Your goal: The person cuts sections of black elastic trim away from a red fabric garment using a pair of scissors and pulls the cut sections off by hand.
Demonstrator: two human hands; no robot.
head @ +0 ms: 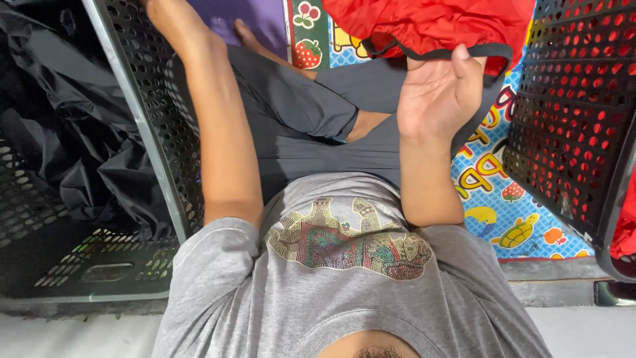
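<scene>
Two black plastic laundry baskets flank the seated person. The left basket [142, 152] has a perforated wall and a grey rim, and it holds crumpled, glossy black fabric [73, 126] that fills most of its inside. The right basket [573, 113] shows the same grid of round holes, with red showing through them; its far side is cut off by the frame edge.

Between them lies a children's play mat [493, 199], blue and printed with a turtle, fruit and coloured letters, partly covered by the person's crossed legs in smooth grey trousers [311, 119]. The grey T-shirt [344, 292] carries a beaded, glittering patch on the chest.

The red garment [430, 23] sits at the top centre, over the knees, soft and creased, edged with a thin black trim; its upper part runs out of view, so its kind cannot be told.

The right hand [437, 93] is raised palm-up, its fingers [474, 63] curled loosely around the black trim. The left hand [165, 16] reaches up along the left basket's wall; its fingers are cut off at the top edge, so their grip cannot be told.
</scene>
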